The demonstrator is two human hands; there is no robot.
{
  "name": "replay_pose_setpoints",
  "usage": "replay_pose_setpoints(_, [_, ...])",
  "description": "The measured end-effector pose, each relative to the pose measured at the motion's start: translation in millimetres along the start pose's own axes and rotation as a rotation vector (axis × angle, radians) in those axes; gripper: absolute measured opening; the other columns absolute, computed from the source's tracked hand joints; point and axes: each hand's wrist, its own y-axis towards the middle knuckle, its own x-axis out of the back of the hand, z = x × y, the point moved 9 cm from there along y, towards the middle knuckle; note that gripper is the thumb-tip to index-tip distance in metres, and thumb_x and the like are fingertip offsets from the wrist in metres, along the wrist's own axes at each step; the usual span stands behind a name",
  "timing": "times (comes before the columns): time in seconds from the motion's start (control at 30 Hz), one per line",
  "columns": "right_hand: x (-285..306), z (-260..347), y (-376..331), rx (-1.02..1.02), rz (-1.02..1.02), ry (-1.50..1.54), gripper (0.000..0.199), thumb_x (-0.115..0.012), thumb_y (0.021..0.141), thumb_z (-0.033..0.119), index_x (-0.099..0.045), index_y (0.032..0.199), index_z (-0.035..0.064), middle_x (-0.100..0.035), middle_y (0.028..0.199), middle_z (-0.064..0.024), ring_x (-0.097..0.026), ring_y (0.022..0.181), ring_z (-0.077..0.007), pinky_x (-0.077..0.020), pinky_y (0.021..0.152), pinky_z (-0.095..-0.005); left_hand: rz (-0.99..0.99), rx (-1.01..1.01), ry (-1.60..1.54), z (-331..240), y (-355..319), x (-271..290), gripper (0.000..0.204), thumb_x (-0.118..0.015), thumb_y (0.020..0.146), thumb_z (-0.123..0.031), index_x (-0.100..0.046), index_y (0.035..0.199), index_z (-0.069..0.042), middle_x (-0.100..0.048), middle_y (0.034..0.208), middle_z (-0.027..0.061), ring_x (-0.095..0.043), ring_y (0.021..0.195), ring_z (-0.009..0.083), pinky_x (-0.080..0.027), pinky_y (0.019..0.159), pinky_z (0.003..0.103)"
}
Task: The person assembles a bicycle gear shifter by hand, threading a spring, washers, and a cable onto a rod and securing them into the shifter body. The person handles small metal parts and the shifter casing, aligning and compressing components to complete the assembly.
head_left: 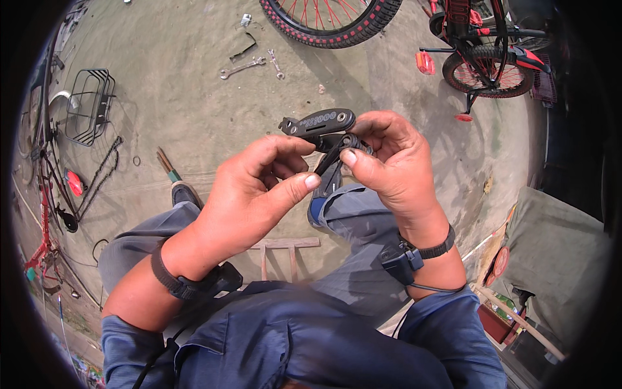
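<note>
Black folding tool [327,120] up in air between two hands, over gray floor [194,104]. Tool part open, small black bars fanned out. Right hand [396,162] pinches one end of tool, thumb on near side, fingers bent behind. Left hand [249,188] at tool's other side, fingers curled, thumb tip next to black bar; cannot tell if thumb and fingers press on it. Past hands, two wrenches [243,68] on floor, near big bike wheel [330,45]. Black wire basket [79,107] off to left.
</note>
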Motion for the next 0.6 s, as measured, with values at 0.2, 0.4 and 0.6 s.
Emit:
replay_pose_setpoints(0.2, [10.5,9.4,-0.2,0.035,0.077,0.127,0.036,-0.074,0.081,-0.005,-0.062,0.114,0.0011,-0.067,0.107,-0.0064,-0.062,0.095,-0.0087,-0.0522,0.080,-0.0247,-0.022,-0.007,-0.064,-8.1,-1.5,9.2,0.027,-0.068,0.096,-0.013,-0.060,0.119,-0.001,-0.063,0.095,0.0021,-0.058,0.084,0.0084,-0.049,0.076,0.025])
replay_pose_setpoints(0.4, [16.8,10.6,-1.2,0.012,0.082,0.234,0.037,-0.075,0.081,0.001,-0.061,0.115,0.0016,-0.067,0.108,-0.0070,-0.061,0.092,-0.0086,-0.0514,0.078,-0.0241,-0.071,-0.025,-0.103,-12.1,-0.8,16.4,0.024,-0.068,0.096,-0.012,-0.061,0.117,-0.001,-0.061,0.091,-0.0015,-0.055,0.082,0.0051,-0.047,0.073,0.023])
replay_pose_setpoints(0.6, [16.6,12.0,-1.5,0.003,0.122,0.307,0.039,-0.075,0.080,0.002,-0.061,0.116,0.0018,-0.067,0.107,-0.0077,-0.058,0.077,-0.0060,-0.0488,0.061,-0.0203,-0.078,0.002,-0.092,-9.4,-0.6,19.7,0.023,-0.067,0.097,-0.011,-0.061,0.116,0.000,-0.061,0.091,-0.0005,-0.056,0.081,0.0060,-0.048,0.072,0.023])
